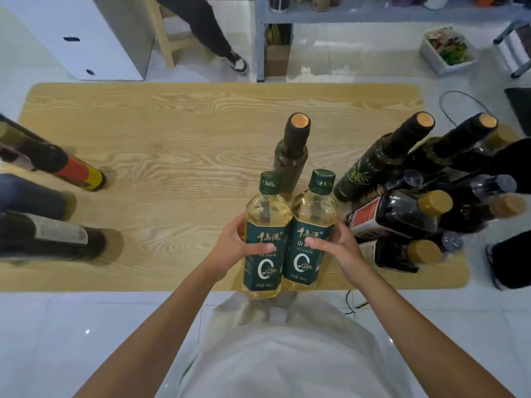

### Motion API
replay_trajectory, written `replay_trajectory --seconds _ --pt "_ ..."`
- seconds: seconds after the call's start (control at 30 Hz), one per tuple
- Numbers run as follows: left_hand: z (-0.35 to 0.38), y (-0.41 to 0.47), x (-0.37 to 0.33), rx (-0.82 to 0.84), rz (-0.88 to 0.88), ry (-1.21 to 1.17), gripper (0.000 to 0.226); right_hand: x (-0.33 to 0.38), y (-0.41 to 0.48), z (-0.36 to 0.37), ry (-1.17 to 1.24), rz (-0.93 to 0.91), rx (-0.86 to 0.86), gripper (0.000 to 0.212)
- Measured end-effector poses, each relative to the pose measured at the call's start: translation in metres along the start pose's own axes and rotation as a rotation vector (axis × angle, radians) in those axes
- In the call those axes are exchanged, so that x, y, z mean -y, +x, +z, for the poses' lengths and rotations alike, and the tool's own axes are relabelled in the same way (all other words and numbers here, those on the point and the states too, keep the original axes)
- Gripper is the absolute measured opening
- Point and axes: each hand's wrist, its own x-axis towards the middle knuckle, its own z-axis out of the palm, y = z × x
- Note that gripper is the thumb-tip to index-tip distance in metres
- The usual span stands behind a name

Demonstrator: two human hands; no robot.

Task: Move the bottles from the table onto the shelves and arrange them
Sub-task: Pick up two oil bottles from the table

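Two clear bottles of yellow oil with green caps and dark green labels stand side by side at the near edge of the wooden table [172, 133]. My left hand [240, 245] grips the left oil bottle [265, 225] round its label. My right hand [334, 245] grips the right oil bottle [311, 222] the same way. Just behind them stands a tall dark green bottle [291, 156] with an orange top. More dark bottles [402, 214] crowd the table's right end. The grey metal shelf [373, 14] runs along the far side of the room.
Three dark bottles [57, 165] stand at the table's left end. A white cabinet [86, 38] and a seated person's leg [212, 33] lie beyond the table. A white bin [428, 57] of scraps sits on the floor at the far right, near a black cable [459, 94].
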Motion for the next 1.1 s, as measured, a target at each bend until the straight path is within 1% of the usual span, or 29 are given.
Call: replay_trajectory --seconds 0.1,0.2,0.27,0.33,0.47,0.6,0.63,0.77,0.87,0.93,1.1 --pt "0.011 -0.015 0.005 -0.096 0.006 -0.080 0.052 0.004 -0.003 -0.006 -0.046 -0.026 0.074 0.046" --pt "0.030 -0.036 0.009 -0.204 0.021 -0.161 0.060 0.006 -0.007 -0.018 -0.090 -0.071 0.186 0.043" --pt "0.047 -0.053 0.013 -0.294 0.029 -0.212 0.068 0.009 -0.012 -0.026 -0.123 -0.093 0.271 0.041" --pt "0.067 -0.071 0.018 -0.393 0.050 -0.258 0.073 0.010 -0.016 -0.033 -0.153 -0.122 0.364 0.045" --pt "0.100 -0.112 0.025 -0.580 0.080 -0.356 0.071 0.016 -0.035 -0.039 -0.180 -0.160 0.530 0.044" --pt "0.118 -0.165 0.034 -0.782 0.106 -0.426 0.074 0.027 -0.064 -0.023 -0.263 -0.223 0.741 0.044" --pt "0.121 -0.181 0.037 -0.842 0.110 -0.433 0.077 0.028 -0.072 -0.015 -0.290 -0.240 0.798 0.046" --pt "0.138 -0.256 0.053 -1.130 0.134 -0.476 0.085 0.025 -0.118 0.030 -0.368 -0.320 1.018 0.067" --pt "0.156 -0.327 0.065 -1.372 0.154 -0.518 0.084 0.019 -0.171 0.070 -0.410 -0.364 1.223 0.069" --pt "0.173 -0.380 0.073 -1.529 0.171 -0.529 0.080 0.011 -0.216 0.096 -0.421 -0.379 1.383 0.070" --pt "0.231 -0.517 0.072 -1.942 0.201 -0.483 0.074 -0.009 -0.355 0.143 -0.383 -0.434 1.754 0.072"
